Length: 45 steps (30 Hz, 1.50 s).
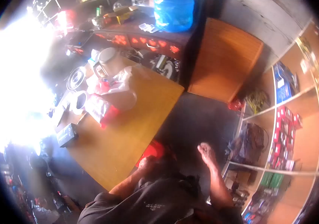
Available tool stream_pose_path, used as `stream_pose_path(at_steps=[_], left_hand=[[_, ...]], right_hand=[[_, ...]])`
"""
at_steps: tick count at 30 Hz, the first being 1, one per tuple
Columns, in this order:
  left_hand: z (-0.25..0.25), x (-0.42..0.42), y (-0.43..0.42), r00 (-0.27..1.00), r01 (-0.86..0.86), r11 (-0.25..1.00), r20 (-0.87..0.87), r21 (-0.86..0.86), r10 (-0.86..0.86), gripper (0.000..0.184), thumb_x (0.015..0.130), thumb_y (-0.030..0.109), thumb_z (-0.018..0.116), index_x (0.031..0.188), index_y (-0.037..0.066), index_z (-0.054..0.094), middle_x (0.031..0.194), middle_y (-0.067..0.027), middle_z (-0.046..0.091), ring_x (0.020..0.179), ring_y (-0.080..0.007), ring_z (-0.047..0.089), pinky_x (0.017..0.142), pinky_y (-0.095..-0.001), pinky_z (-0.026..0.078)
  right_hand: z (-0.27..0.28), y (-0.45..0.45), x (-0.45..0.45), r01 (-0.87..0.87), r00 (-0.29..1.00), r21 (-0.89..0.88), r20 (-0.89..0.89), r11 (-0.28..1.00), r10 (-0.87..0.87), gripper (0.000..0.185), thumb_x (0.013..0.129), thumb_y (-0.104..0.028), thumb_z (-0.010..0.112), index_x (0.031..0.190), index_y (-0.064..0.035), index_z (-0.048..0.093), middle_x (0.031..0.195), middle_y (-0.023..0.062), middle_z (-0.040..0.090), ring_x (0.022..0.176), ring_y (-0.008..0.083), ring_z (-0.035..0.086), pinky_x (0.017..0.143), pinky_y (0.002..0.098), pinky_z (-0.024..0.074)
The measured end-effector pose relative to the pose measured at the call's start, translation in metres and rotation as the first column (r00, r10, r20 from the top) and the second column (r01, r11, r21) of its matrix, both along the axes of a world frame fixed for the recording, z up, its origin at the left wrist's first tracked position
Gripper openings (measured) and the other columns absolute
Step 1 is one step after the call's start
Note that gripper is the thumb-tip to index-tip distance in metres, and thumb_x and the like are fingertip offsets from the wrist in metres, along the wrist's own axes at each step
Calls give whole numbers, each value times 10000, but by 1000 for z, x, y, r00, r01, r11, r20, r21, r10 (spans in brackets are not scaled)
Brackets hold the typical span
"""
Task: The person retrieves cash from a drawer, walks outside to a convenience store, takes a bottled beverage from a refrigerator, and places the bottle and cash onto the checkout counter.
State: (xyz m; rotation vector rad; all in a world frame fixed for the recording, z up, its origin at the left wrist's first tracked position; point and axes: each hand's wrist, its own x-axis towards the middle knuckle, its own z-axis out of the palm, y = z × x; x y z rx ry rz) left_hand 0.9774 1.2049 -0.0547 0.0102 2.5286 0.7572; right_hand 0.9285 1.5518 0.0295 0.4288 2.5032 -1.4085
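Note:
My left hand [148, 163] is low beside the near edge of the yellow tabletop [144, 108], right at a red object [154, 150] that looks like plastic. Whether the hand touches or grips this object I cannot tell; its fingers are blurred. To the right, my right hand [206, 153] hangs over the dark floor with its fingers curled in, and nothing shows in them. On the table lie crumpled white and red plastic bags [105, 100], a white roll-like ring [80, 100] and a small dark box [67, 135].
Shelves [258, 168] with small red boxes [282, 134] line the right side. An orange-brown wooden panel [224, 59] stands ahead near the wall. A blue water container [174, 15] sits on a drawer cabinet [144, 40] at the back. Glare washes out the left.

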Motion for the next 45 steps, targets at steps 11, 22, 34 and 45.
stream_pose_path(at_steps=[11,22,34,45], left_hand=[[58,-42,10,535,-841,486,231,238,813,373,785,252,584,1037,-22,624,928,-162,665,857,-237,625,769,-336,486],[46,-99,112,-202,-901,-314,352,300,914,300,808,208,626,964,-45,585,707,-37,561,571,-93,516,501,-234,430],[53,-122,141,-347,-870,-431,324,240,880,276,800,125,587,990,-74,583,788,-94,608,651,-148,577,576,-269,483],[35,-94,142,-115,-971,-177,342,158,933,309,774,155,590,972,-83,596,796,-117,626,654,-164,576,580,-283,469]], right_hand=[[62,-118,-422,-620,719,334,-121,710,685,500,856,-360,585,1165,31,540,1324,278,406,1257,358,385,1017,425,348],[-34,-215,-706,-665,481,624,-63,410,875,461,756,-468,619,932,-47,688,1253,252,477,1222,402,388,1050,489,269],[-45,-240,-713,-624,512,619,-137,477,848,529,710,-463,646,1007,-25,649,1363,201,368,1184,404,397,985,463,354],[-60,-257,-647,-663,531,523,-177,536,829,569,713,-452,682,1090,-31,614,1472,216,173,1283,449,278,1021,537,289]])
